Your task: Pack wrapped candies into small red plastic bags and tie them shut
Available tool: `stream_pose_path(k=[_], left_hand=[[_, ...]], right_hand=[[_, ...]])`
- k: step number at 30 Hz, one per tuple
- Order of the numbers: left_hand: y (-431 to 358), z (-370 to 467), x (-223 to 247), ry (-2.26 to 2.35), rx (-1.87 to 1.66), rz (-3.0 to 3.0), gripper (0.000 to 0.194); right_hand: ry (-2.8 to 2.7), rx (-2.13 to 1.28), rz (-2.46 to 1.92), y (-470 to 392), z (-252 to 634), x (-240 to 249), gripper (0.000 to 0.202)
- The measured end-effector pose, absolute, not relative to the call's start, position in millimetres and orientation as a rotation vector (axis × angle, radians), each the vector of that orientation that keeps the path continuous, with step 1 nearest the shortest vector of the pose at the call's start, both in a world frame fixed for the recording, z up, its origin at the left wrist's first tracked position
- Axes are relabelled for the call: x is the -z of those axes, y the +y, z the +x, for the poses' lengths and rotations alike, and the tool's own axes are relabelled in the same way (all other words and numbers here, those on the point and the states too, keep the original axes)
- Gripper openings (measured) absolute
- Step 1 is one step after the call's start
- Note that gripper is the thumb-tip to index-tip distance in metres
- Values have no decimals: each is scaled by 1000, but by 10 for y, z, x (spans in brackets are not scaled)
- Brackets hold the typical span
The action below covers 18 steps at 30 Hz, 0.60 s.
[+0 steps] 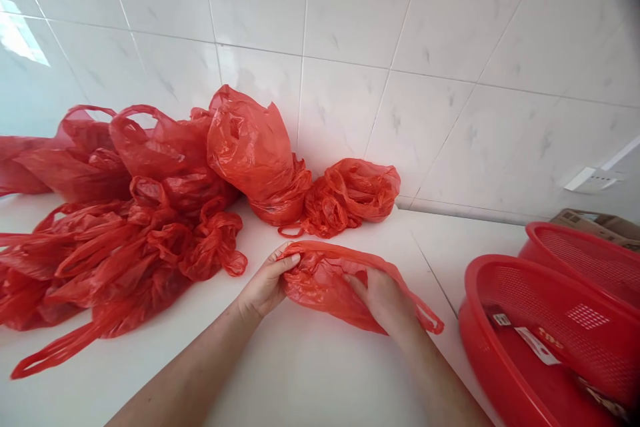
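Observation:
A red plastic bag is stretched between my two hands above the white table. My left hand pinches its left end, thumb on top. My right hand reaches into the bag's mouth from the right, with its fingers partly hidden by the film and its thumb pointing left; a loop handle hangs beyond the wrist. Just behind the bag, crumpled red bags lie against the wall.
Many red bags are heaped on the left, and a fuller one leans on the tiled wall. Red perforated baskets stand at the right, the nearer holding small items. Behind them are a cardboard box and a wall socket.

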<state>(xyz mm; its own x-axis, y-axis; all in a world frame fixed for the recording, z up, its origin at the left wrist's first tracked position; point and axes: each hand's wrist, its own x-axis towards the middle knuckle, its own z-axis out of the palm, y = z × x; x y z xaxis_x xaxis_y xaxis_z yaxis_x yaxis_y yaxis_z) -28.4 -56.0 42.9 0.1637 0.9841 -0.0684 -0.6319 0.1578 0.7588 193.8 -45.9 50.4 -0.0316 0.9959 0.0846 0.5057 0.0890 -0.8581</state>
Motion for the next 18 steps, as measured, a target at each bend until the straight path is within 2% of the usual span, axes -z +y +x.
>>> stream_pose_path(k=[5, 12, 16, 18], left_hand=[[-476, -341, -375, 744, -1317, 653, 23], [-378, -382, -248, 1042, -1327, 704, 37], [-552, -312, -412, 1432, -1803, 1402, 33], [-685, -216, -502, 1438, -1858, 1968, 26]], right_hand=[[-1805, -817, -1647, -438, 2065, -523, 22], [-1662, -1213, -1519, -333, 2345, -473, 30], [-1621, -1063, -1564, -295, 2303, -427, 33], [-1657, -987, -1613, -299, 2234, -395, 42]])
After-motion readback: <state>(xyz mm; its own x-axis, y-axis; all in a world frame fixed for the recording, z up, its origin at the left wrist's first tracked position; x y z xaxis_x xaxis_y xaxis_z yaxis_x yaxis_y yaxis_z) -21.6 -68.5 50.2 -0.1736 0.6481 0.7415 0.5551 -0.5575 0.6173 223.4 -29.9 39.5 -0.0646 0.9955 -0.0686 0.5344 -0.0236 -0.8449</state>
